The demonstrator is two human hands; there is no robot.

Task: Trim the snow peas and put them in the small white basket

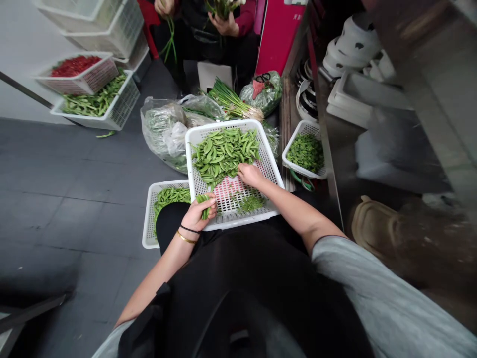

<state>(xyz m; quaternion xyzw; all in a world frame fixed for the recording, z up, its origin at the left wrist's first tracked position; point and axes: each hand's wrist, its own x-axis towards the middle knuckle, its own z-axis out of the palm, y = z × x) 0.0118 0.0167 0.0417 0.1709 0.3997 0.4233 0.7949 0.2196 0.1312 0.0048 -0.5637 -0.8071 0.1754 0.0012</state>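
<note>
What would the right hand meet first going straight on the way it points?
Probably the green pods heaped in the white basket; the right hand points into their edge, though contact is unclear.

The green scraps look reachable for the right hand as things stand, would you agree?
Probably yes: the right hand is in the white basket with the green scraps, and nothing visible lies between.
</note>
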